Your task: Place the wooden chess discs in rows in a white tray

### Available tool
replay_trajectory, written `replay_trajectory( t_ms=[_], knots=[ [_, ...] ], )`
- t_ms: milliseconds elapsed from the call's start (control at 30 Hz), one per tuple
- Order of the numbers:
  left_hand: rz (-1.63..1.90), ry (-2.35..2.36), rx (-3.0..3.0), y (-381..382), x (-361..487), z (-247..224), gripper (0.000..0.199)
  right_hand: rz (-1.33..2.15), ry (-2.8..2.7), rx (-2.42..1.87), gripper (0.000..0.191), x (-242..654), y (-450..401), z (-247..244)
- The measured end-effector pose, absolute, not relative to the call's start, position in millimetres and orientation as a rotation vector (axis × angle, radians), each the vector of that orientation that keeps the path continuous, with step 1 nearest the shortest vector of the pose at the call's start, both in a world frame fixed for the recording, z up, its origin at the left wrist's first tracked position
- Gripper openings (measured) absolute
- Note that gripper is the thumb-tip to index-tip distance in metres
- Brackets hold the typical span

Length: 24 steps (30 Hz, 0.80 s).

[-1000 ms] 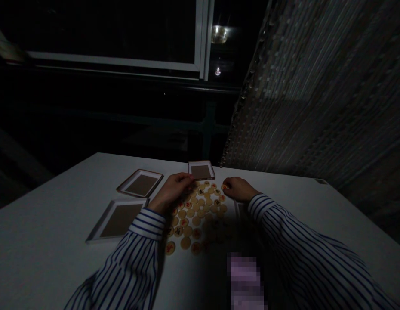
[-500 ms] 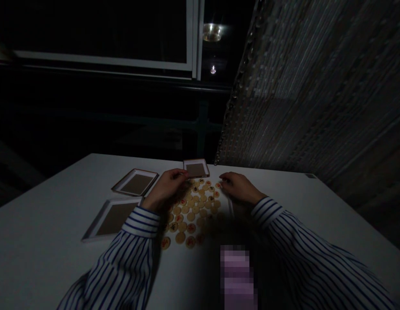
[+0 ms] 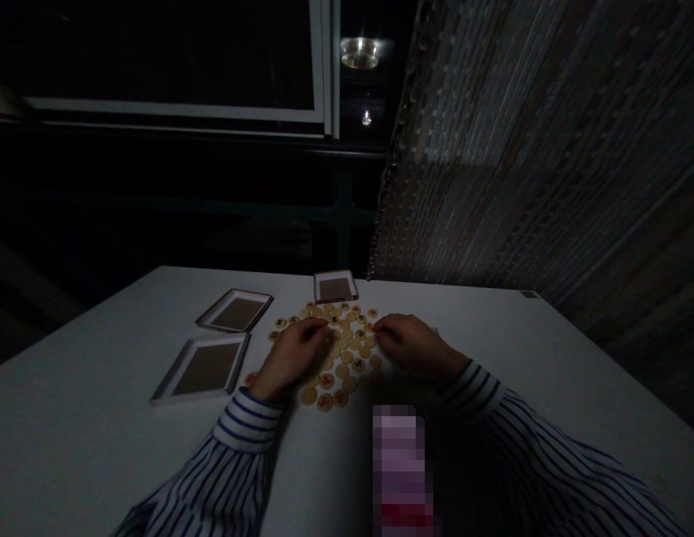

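Round wooden Chinese chess pieces (image 3: 345,356) lie spread over the white table (image 3: 173,462), several showing red or black characters and others plain. Over the left part of the spread is my left hand (image 3: 295,349), its fingers curled and the thumb close to the index finger; whatever they hold, if anything, is hidden. On the right edge of the pieces, my right hand (image 3: 417,343) has bent, closed fingers, with the tips at a red-marked piece (image 3: 370,327). Whether it grips that piece is unclear. Both hands hide some pieces, and shadow darkens those below the right hand.
Three shallow boxes or lids surround the pieces: a white-rimmed tray (image 3: 238,365) at left, a brown-rimmed one (image 3: 263,312) behind it, and a small one (image 3: 336,300) at the back. A bead curtain (image 3: 464,186) hangs beyond the table's far right edge.
My left hand has moved nearer over the pieces, uncovering several behind it. My right hand has come slightly down along the right edge of the spread. The camera view has shifted slightly.
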<state>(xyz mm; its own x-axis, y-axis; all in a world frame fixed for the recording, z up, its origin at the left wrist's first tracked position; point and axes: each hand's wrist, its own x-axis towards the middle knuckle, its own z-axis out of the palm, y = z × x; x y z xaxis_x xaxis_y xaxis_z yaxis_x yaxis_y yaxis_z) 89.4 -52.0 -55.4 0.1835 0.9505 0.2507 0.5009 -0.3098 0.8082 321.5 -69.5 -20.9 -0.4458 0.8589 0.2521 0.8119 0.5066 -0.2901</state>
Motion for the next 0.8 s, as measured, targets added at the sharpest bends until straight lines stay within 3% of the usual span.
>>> replay_trajectory(
  t_ms=[333, 600, 800],
  knots=[
    [0.996, 1.453, 1.963, -59, 85, -70, 0.036, 0.283, -2.119, -1.322, 0.023, 328, -78, -9],
    [1.070, 1.566, 1.969, -61, 82, -68, 0.034, 0.229, -2.734, -1.034, 0.015, 297, -80, -32],
    [1.061, 1.572, 1.969, -62, 83, -65, 0.033, 0.185, -2.859, -0.944, 0.014, 284, -93, -40]
  ],
)
